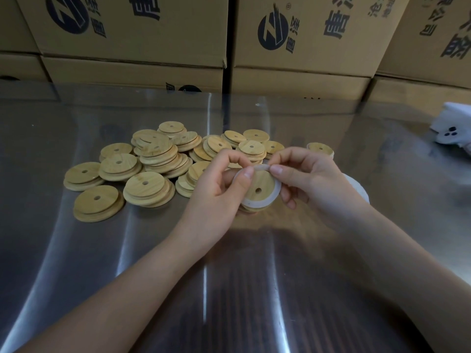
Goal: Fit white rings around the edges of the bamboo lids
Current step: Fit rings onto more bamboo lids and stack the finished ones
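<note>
A round bamboo lid (260, 186) with a small centre hole is held up between both hands above the steel table. A white ring (272, 197) lies around its lower and right edge. My left hand (219, 182) grips the lid's left side, thumb on the ring's upper part. My right hand (311, 179) pinches the ring's top between thumb and forefinger, fingers curled behind the lid. A pile of several bare bamboo lids (153, 164) lies on the table behind and to the left.
The shiny steel table (76, 263) reaches to stacked cardboard boxes (142, 34) at the back. A single lid (320, 149) sits apart at right. White rings (356, 186) show behind my right hand. A white cloth-like object (451, 128) lies at far right.
</note>
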